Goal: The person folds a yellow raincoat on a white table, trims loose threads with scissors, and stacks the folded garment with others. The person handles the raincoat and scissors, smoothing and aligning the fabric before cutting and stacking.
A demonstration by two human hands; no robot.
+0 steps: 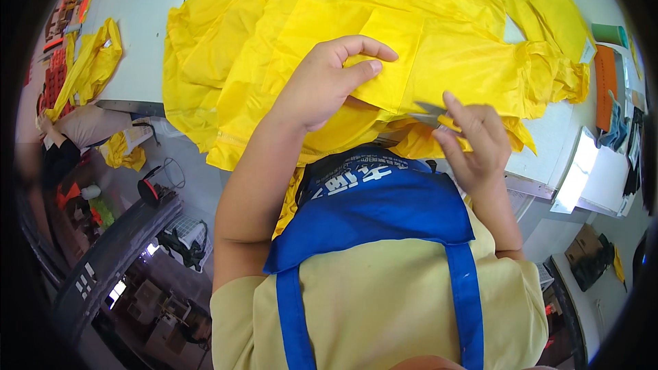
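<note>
A large yellow garment [274, 89] of thin, wrinkled fabric is spread over the table in front of me and hangs past its near edge. My left hand [329, 75] is over the middle of it, thumb and index finger curved and apart with nothing seen between them; its other fingers are mostly hidden. At the near edge of the fabric, my right hand [476, 137] grips a small pair of thread snips [430, 108]. Their dark blades point left, toward the garment, and are apart at the tips.
Folded yellow garments [548, 10] lie at the far right. An orange item [604, 85] and white sheets [576, 171] line the table's right side. At the left, another person's hand [46, 125] is by a yellow piece [103, 62]. A white basket [185, 240] stands below.
</note>
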